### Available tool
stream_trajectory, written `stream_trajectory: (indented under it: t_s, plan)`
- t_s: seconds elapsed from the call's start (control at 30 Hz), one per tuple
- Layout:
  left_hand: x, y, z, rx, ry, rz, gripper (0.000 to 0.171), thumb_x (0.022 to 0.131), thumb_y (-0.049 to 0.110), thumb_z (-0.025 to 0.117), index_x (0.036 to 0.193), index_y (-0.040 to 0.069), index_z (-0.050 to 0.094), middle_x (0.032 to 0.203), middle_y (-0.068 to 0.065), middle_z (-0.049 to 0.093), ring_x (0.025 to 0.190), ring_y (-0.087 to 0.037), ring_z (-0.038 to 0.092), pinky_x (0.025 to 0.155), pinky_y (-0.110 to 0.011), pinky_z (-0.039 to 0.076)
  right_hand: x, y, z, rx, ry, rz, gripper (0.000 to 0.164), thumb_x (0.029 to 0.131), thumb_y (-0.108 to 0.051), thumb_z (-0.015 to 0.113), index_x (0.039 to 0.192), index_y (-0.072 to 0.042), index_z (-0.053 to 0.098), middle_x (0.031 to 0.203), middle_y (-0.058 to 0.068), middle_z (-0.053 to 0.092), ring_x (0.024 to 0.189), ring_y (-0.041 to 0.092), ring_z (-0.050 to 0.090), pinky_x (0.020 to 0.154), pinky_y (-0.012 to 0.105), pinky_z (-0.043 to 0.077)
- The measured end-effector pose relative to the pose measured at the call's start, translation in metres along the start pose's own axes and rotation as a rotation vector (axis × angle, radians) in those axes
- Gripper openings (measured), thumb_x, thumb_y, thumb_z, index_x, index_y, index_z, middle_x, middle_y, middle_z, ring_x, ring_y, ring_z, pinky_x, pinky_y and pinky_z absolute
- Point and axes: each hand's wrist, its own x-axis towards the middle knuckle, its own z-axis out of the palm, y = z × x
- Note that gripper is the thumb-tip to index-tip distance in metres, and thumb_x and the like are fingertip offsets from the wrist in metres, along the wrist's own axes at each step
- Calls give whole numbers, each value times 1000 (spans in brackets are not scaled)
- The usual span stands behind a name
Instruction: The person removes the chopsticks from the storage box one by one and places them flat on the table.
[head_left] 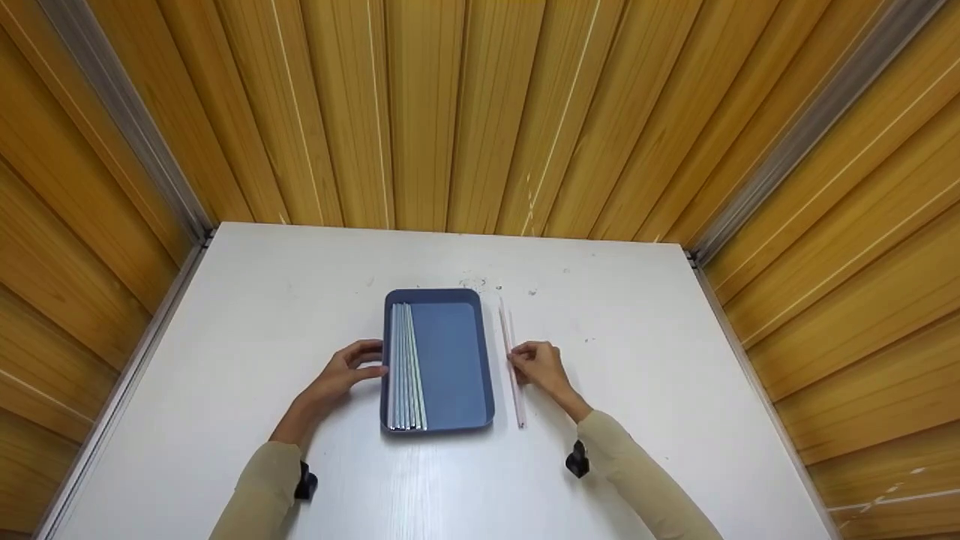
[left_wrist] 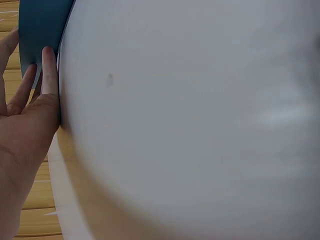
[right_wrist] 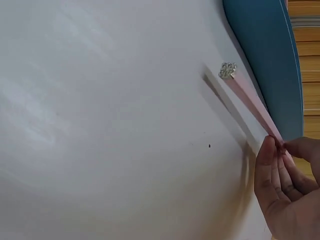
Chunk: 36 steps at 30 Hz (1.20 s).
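R hand [head_left: 540, 366] pinches pink stick [right_wrist: 256, 107], L hand [head_left: 341, 375] w/ straightish fingers touching blue tray [head_left: 454, 367]

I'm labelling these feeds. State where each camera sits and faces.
Head: worn on the head, facing forward and down at the table, blue tray and pink stick; left hand, right hand and sleeves show.
Left wrist: on that wrist, facing the table and blue tray; the left hand shows.
Right wrist: on that wrist, facing the pink stick; the right hand shows, pinching it.
Head and right wrist share the blue tray, pink stick and right hand.
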Motion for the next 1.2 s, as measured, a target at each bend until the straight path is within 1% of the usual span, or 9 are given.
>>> stream_trajectory:
  t_s: [0.1, 0.17, 0.27, 0.4, 0.57, 0.8, 0.93, 1.03, 1.2]
  plan:
    - [0, 0, 0, -1, -1, 2, 65, 93, 8, 74, 148, -8, 42, 147, -32, 49, 134, -29, 54, 97, -16, 49, -2, 3, 1, 75, -12, 61, 12, 90, -1, 73, 93, 10, 74, 77, 21, 73, 55, 9, 66, 51, 25, 59]
    - [0, 0, 0, -3, 1, 3, 65, 93, 7, 74, 148, -8, 42, 147, -32, 49, 134, -30, 53, 97, -16, 49, -3, 4, 2, 113, -16, 86, 13, 90, 0, 72, 94, 12, 73, 76, 22, 73, 54, 11, 67, 52, 27, 60]
    - [0, 0, 0, 1, 2, 11, 64, 93, 7, 74, 147, -8, 43, 146, -32, 49, 132, -29, 54, 98, -16, 48, -4, 5, 3, 123, -8, 103, 13, 90, 1, 72, 94, 13, 72, 77, 24, 73, 55, 11, 68, 53, 28, 60]
    - [-1, 0, 0, 3, 6, 5, 65, 92, 10, 76, 147, -5, 45, 145, -29, 52, 131, -25, 56, 99, -15, 48, -5, 5, 4, 112, -4, 114, 12, 89, 1, 72, 93, 13, 72, 75, 21, 73, 55, 10, 67, 53, 27, 60]
    - [0, 0, 1, -8, 2, 0, 66, 91, 10, 77, 148, -3, 45, 146, -27, 52, 130, -22, 56, 100, -16, 47, -4, 4, 6, 106, -14, 107, 12, 89, 0, 74, 93, 12, 73, 74, 18, 73, 53, 10, 67, 53, 26, 60]
    - [1, -2, 1, -7, -4, -10, 66, 92, 11, 77, 148, -3, 45, 147, -27, 52, 133, -26, 55, 100, -16, 47, -4, 2, 10, 107, -35, 78, 12, 89, -1, 74, 91, 11, 74, 73, 18, 73, 53, 10, 68, 54, 28, 61]
    - [0, -1, 2, -3, -3, -13, 66, 92, 13, 76, 148, -2, 44, 148, -26, 51, 136, -29, 53, 101, -17, 46, -4, 2, 13, 84, -28, 69, 11, 89, -1, 75, 89, 10, 74, 73, 19, 74, 54, 11, 69, 55, 28, 61]
    - [-1, 0, 2, -1, -2, -13, 66, 92, 14, 77, 148, -2, 45, 148, -26, 51, 135, -28, 53, 102, -18, 46, -4, 1, 15, 60, -19, 57, 12, 88, -2, 77, 89, 10, 74, 73, 19, 75, 54, 11, 69, 54, 27, 60]
    - [0, -1, 2, 7, 14, -24, 66, 91, 14, 78, 148, -1, 46, 146, -24, 53, 134, -26, 54, 102, -17, 45, -5, 3, 16, 58, -8, 53, 13, 86, -1, 78, 89, 11, 73, 73, 19, 74, 52, 8, 67, 53, 26, 60]
